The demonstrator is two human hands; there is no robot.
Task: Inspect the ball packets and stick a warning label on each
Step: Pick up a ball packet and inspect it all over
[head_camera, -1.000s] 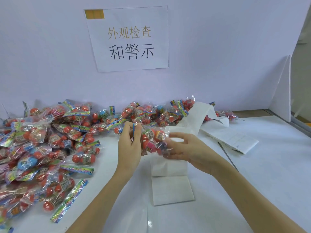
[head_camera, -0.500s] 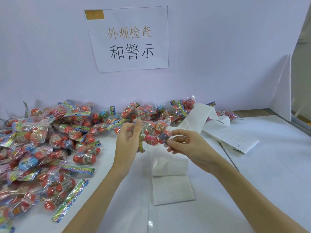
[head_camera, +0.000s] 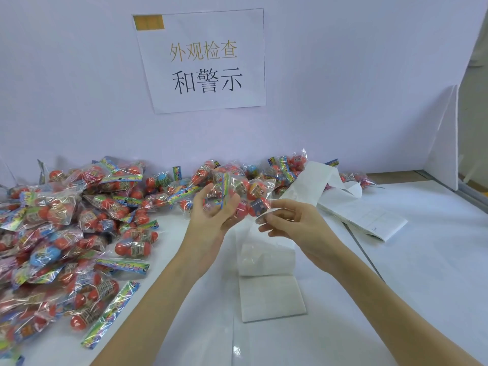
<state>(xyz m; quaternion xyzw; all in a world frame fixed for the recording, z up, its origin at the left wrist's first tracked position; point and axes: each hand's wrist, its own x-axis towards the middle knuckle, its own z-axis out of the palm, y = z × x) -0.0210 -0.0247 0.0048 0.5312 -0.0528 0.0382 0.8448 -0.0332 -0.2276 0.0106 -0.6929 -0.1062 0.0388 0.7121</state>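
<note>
A clear packet of red balls (head_camera: 247, 192) with a colourful header is held up over the middle of the table. My left hand (head_camera: 211, 212) grips it at its header end, fingers curled round the plastic. My right hand (head_camera: 287, 221) pinches the packet's lower right corner between thumb and fingers. A long strip of white label backing paper (head_camera: 266, 256) runs under both hands and folds down toward the front. A large heap of ball packets (head_camera: 66, 228) covers the table's left side and continues along the back wall.
A sheet with printed characters (head_camera: 206, 62) is taped to the pale back wall. More white label sheets (head_camera: 367, 217) lie at the right, beside a white upright panel (head_camera: 446, 138). The white table (head_camera: 409, 286) stretches to the right and front.
Both hands have lifted the packet slightly and turned it; the header now stands upright by my left fingers, and my right hand has slid to its lower corner.
</note>
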